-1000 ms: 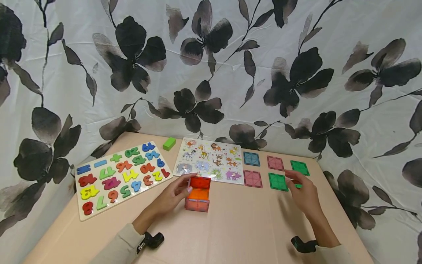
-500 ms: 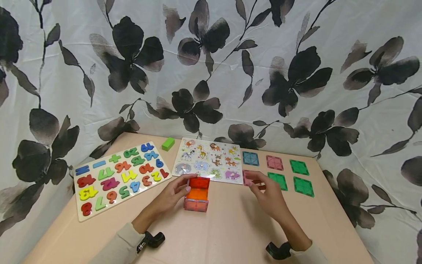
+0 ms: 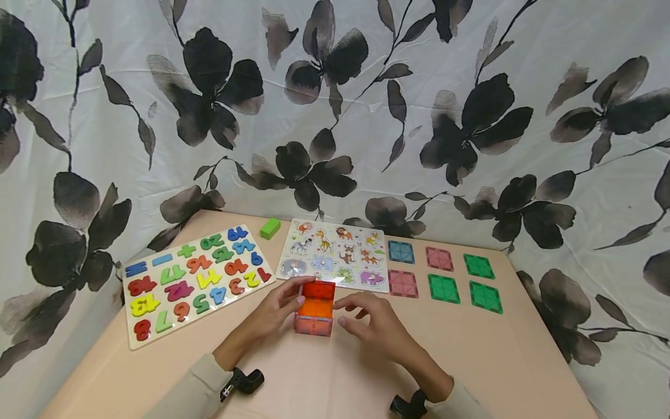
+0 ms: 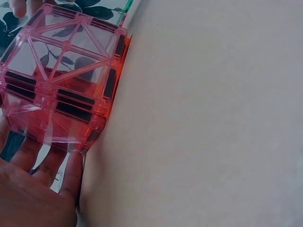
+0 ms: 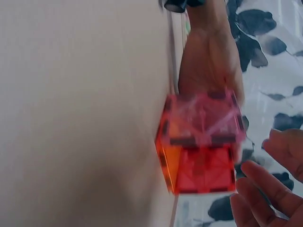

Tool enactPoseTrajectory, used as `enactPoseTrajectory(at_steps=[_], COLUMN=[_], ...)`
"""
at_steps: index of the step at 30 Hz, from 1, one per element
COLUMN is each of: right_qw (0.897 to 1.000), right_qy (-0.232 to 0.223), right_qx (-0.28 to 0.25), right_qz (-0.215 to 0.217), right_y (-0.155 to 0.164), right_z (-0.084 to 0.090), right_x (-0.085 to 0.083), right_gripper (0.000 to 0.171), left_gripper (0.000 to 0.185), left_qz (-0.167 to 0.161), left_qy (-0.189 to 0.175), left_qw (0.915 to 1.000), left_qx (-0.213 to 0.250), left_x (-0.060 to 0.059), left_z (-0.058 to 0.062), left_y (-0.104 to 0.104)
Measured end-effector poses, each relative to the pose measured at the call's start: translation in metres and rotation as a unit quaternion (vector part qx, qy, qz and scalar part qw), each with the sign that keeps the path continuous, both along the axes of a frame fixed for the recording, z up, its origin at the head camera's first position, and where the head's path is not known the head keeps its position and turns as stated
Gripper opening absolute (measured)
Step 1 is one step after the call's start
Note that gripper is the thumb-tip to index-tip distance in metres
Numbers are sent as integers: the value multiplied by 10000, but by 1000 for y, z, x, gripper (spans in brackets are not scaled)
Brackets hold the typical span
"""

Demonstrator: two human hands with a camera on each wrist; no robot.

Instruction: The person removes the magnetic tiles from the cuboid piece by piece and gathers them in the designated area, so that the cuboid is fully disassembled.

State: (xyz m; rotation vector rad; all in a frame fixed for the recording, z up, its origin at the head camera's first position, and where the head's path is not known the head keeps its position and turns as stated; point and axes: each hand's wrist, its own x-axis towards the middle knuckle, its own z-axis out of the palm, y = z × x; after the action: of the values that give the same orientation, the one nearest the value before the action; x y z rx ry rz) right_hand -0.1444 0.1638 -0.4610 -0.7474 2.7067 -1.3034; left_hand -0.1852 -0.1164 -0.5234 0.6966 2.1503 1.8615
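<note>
A small box of translucent magnetic tiles [image 3: 318,308] stands at the middle of the table. It has an orange floor, a red back wall and pink tiles at the front and left; its top is uncovered. My left hand [image 3: 267,311] grips it at the left and back, index finger along the top edge and thumb at the near side. In the left wrist view, pink tiles [image 4: 71,61] with black magnet strips face the camera. My right hand [image 3: 379,326] hovers just right of the box with loosely bent fingers [image 5: 260,189] and holds nothing.
Flat on the right lie a blue tile [image 3: 401,252], two pink tiles [image 3: 403,284] and several green tiles [image 3: 444,288]. Behind the box is an animal puzzle board [image 3: 287,250]. A number puzzle board [image 3: 137,338] lies left, and a green block [image 3: 270,228] sits at the back.
My right hand has moved left from the green tiles, past the near pink tile, to the box's right side. The left hand and the box have stayed in place.
</note>
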Motion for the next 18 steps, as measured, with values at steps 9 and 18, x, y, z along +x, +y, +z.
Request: enactPoseTrajectory(at_steps=[9,18], right_qw=[9957,9809], right_qy=[485,1450], right_qx=[398,1143], right_qz=[687,609], right_y=[-31,-45], right_z=[-11,-14], right_x=[-2,-1], right_gripper=[15,14], left_gripper=[49,47], left_qz=[-2,31], left_qy=[140,118], left_qw=[9999,9999], left_qx=[-1,-32], left_x=[-1,-1], left_z=[0,-1], left_y=[-1,0])
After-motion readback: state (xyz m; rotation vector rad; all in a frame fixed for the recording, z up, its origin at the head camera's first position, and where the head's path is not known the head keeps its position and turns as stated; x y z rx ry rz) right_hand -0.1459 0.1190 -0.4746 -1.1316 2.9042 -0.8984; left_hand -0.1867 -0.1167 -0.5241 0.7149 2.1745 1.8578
